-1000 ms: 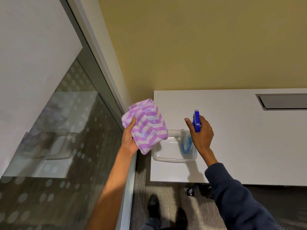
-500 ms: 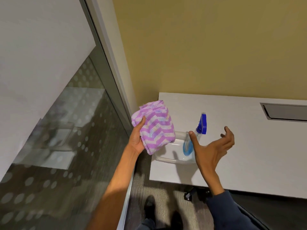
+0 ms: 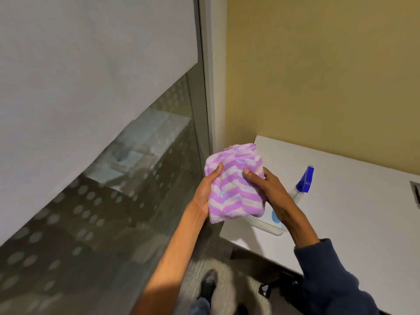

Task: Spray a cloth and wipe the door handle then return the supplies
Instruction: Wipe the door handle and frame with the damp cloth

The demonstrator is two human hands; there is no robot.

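A folded purple-and-white zigzag cloth (image 3: 234, 185) is held in front of me at the table's left corner. My left hand (image 3: 205, 194) grips its left edge with the thumb on top. My right hand (image 3: 269, 192) clasps its right side, fingers behind and thumb in front. The spray bottle (image 3: 303, 184), with a blue trigger head and clear body, stands in a clear plastic tray (image 3: 267, 226) on the white table (image 3: 354, 223), just right of my right hand. Its lower part is hidden by my wrist. No door handle is in view.
A glass partition (image 3: 113, 201) with a frosted dot pattern and a grey frame runs along the left. A yellow wall rises behind the table. A cable slot (image 3: 416, 193) sits at the table's right edge. My shoes (image 3: 208, 285) and a chair base (image 3: 272, 287) are on the carpet.
My right hand let go of the spray bottle, left it standing in the tray, and moved left onto the cloth. The view swung left toward the glass partition.
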